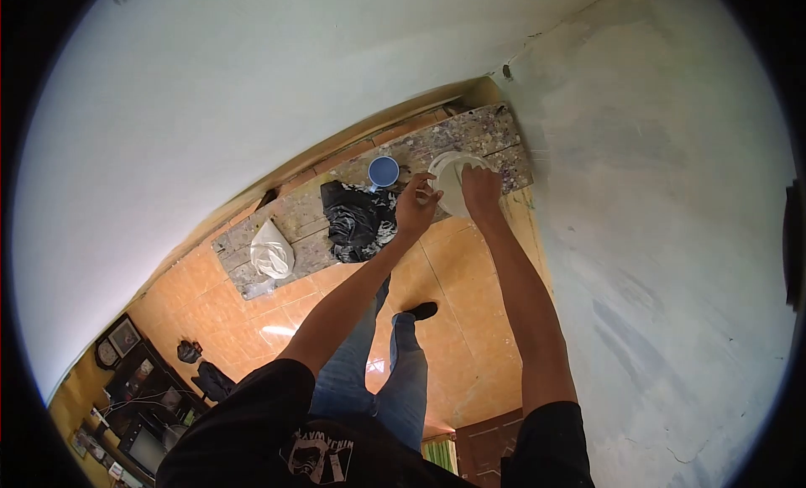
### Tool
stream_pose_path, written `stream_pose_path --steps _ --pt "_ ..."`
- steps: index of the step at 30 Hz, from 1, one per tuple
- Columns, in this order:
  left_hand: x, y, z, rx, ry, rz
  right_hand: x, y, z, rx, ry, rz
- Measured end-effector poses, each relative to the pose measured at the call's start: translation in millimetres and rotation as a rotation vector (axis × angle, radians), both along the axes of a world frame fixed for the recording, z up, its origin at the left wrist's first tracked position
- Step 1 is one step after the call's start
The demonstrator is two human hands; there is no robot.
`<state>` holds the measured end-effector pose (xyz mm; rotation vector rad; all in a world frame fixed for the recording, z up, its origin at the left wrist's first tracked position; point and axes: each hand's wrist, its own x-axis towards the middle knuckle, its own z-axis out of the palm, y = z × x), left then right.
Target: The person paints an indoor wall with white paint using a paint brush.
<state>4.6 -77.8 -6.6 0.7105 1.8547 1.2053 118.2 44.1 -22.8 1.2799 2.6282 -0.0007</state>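
A round white tub (447, 204) with pale contents stands near the right end of a paint-spattered wooden plank (420, 146). My left hand (417, 206) is at the tub's left rim, its fingers curled and closed around the edge. Over the tub's right side, my right hand (481, 191) is closed in a fist; whatever it grips is hidden beneath the knuckles. Left of my left hand lies a crumpled black plastic bag (359, 221) smeared with white. A blue cup (384, 172) sits just behind that bag.
A white bag (272, 251) rests on the plank's left end. White walls meet in a corner beyond the plank, and the right wall (655, 236) shows grey patches. Orange tiles (462, 320) cover the floor. A dark cabinet (138, 396) with electronics stands at lower left.
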Motion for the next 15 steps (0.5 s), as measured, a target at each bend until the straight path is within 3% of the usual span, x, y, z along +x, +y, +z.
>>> stream_pose_path --steps 3,6,9,12,15 --pt "1 0 1 -0.008 -0.003 0.011 5 0 23 -0.145 -0.008 0.030" --pt "2 -1 3 -0.019 0.003 0.008 7 -5 -11 0.003 -0.061 0.037" --pt "1 1 5 -0.013 0.005 0.030 9 2 9 -0.113 -0.058 0.070" --pt "2 -2 1 0.008 -0.023 0.032 5 -1 5 0.007 -0.016 0.077" --pt "2 -1 2 0.027 0.013 0.030 6 8 14 -0.107 -0.019 0.142"
